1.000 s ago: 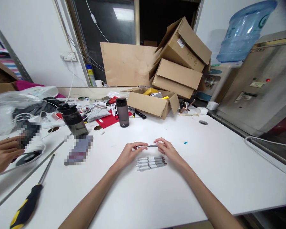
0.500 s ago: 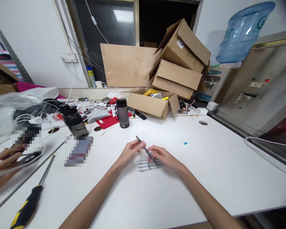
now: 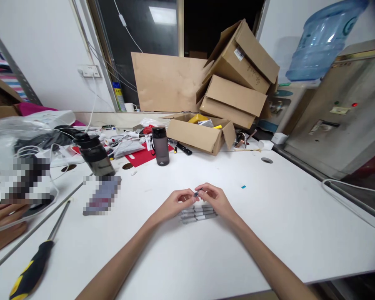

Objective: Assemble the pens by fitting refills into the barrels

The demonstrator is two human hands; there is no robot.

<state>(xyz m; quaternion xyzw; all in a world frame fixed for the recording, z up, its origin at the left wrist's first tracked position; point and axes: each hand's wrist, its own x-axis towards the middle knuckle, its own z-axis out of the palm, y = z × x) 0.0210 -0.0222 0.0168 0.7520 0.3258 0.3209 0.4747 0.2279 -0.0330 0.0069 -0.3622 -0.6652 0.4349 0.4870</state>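
Note:
My left hand and my right hand meet above the white table. Between their fingertips is a dark pen, pinched from both sides; most of its length is hidden by the fingers. Just below the hands lie several clear and grey pens, side by side in a small row. The right hand partly covers their right ends.
At left are a yellow-black screwdriver, a blurred-out flat object and another person's hand. Two dark bottles stand farther back, near an open cardboard box. A blue scrap lies at right.
The pen was held slanting with its length showing; now it is turned and mostly hidden in the fingers. My right hand has risen slightly, and the hands are closer together.

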